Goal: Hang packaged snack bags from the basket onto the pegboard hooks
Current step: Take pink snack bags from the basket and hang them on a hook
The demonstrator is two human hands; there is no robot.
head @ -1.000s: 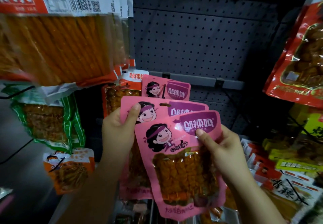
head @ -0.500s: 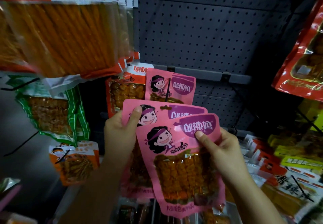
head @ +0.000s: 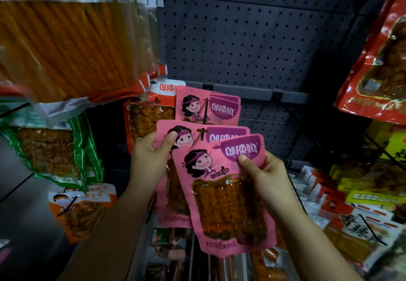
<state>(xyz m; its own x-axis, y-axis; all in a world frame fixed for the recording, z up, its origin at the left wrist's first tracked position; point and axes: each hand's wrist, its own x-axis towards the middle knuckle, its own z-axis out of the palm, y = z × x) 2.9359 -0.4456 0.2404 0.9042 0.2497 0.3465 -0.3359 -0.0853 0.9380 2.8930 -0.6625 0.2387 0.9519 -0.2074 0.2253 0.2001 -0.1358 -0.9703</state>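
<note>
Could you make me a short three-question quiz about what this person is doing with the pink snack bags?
1. True or false: the left hand holds a green snack bag.
2. Which hand grips the front pink plastic snack bag? A) left B) right C) neither
3. Fill in: the black metal hook tip pokes through the hang hole of the ___ pink bag, below the pink bags already hanging on the dark grey pegboard.

Key: 1 false, it holds the rear pink bag. 2 B, the right hand pinches its top right corner. 3 rear.
</note>
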